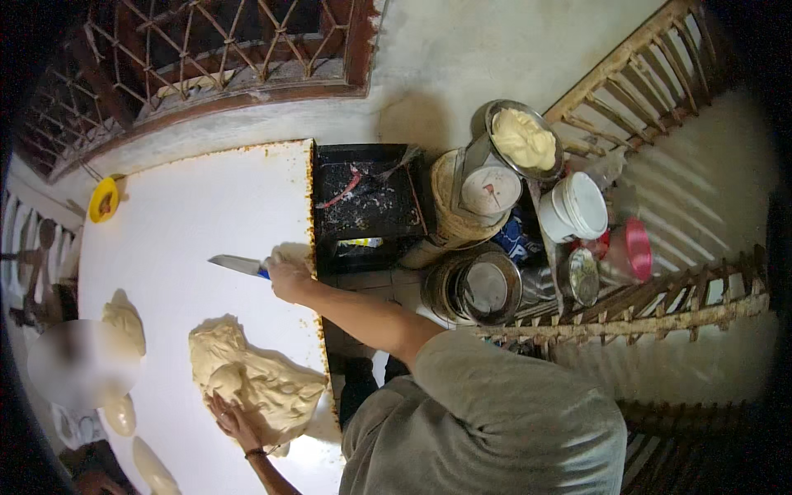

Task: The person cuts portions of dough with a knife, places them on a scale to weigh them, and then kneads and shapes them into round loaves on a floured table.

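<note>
A large slab of pale dough [268, 384] with a rough, folded surface lies on the white table [198, 214]. My left hand [233, 419] rests on its near-left part, fingers spread and flat, a dark band at the wrist. Beyond the dough, my right hand [290, 279] is closed around the blue handle of a knife [238, 264]. The blade points left, apart from the dough. Smaller dough pieces [124, 323] lie along the table's left side, with a long one [153, 467] at the lower left.
A yellow bowl [104, 200] sits at the far left corner. Another person [82, 474] is at the left edge. Right of the rusty table edge stand a black tray stand [367, 194], buckets [575, 206] and a basin of dough [523, 138]. A barred window [223, 49] is behind.
</note>
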`<state>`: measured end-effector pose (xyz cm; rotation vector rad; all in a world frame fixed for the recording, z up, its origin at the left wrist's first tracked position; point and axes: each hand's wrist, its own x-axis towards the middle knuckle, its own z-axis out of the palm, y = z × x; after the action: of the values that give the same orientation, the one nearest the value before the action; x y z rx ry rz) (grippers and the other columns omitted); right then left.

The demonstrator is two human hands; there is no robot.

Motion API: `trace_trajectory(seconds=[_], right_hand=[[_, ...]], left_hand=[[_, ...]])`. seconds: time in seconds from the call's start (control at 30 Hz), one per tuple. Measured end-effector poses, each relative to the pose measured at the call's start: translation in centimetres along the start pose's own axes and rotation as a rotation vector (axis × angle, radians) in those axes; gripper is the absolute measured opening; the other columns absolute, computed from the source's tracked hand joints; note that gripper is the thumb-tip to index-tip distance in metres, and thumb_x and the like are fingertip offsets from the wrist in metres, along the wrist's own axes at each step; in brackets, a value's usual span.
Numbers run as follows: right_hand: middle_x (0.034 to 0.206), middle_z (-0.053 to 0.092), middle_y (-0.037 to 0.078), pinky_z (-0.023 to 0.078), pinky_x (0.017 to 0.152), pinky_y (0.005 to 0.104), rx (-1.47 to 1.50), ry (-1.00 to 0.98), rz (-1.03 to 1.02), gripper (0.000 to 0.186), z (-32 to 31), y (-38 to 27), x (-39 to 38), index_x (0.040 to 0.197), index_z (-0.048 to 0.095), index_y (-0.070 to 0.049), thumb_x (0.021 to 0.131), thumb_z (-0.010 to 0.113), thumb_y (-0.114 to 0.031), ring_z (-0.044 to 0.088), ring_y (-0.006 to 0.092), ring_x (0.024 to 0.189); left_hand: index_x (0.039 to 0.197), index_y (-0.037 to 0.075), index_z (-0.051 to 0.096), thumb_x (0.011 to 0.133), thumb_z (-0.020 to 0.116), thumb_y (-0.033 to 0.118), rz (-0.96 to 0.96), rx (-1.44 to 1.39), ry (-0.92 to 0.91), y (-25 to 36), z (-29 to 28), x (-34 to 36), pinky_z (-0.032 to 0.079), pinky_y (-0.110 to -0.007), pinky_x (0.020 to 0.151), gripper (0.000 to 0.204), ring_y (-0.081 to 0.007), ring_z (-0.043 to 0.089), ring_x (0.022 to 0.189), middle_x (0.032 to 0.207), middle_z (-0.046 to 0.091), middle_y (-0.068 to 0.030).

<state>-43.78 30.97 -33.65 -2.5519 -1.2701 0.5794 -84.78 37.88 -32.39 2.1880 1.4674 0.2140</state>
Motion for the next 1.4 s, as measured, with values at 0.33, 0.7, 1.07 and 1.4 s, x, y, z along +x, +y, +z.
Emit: trace_trajectory(seconds=[0.33,0.7,1.07,1.4], right_hand=[[0.091,0.067,0.015,0.049,0.077,0.0408,0.764,0.156,0.115,0.046,-11.0,14.9,-19.4,0.124,0.057,-0.003,0.094,0.066,-0.037,0.064,0.0247,0.085],[0.069,0.055,0.003,0.041,0.042,0.0291,1.419,1.034,0.485,0.029,-25.5,37.7,-36.7,0.098,0.053,-0.008,0.101,0.057,-0.036,0.048,0.0114,0.046],[0.057,0.048,0.004,0.045,0.034,0.0332,1.987,0.861,0.382,0.044,-31.1,40.9,-36.1,0.101,0.055,-0.004,0.106,0.045,-0.047,0.047,0.0165,0.036],[0.052,0.041,0.0,0.034,0.03,0.0315,2.155,0.633,0.306,0.04,-35.7,44.1,-31.3,0.097,0.053,-0.009,0.105,0.042,-0.048,0.039,0.0145,0.032]], left_hand=[[0.138,-0.003,0.054,0.103,0.057,0.033,-0.012,0.065,-0.305,16.6,-11.5,1.7,0.04,-0.044,0.111,0.05,-0.0309,0.051,0.132,0.144,0.055,-0.0193],[0.127,0.003,0.061,0.089,0.072,0.013,1.277,-0.454,-0.726,72.1,10.3,-5.3,0.044,-0.04,0.106,0.041,-0.0351,0.059,0.121,0.127,0.062,-0.0177],[0.109,0.002,0.072,0.082,0.074,0.017,1.83,-0.158,-0.703,93.4,24.3,-7.6,0.052,-0.044,0.092,0.03,-0.0376,0.065,0.104,0.108,0.069,-0.0202],[0.102,0.003,0.074,0.08,0.076,0.004,1.828,-0.32,-0.748,95.9,21.0,-9.6,0.055,-0.04,0.072,0.022,-0.0354,0.069,0.08,0.093,0.071,-0.0187]])
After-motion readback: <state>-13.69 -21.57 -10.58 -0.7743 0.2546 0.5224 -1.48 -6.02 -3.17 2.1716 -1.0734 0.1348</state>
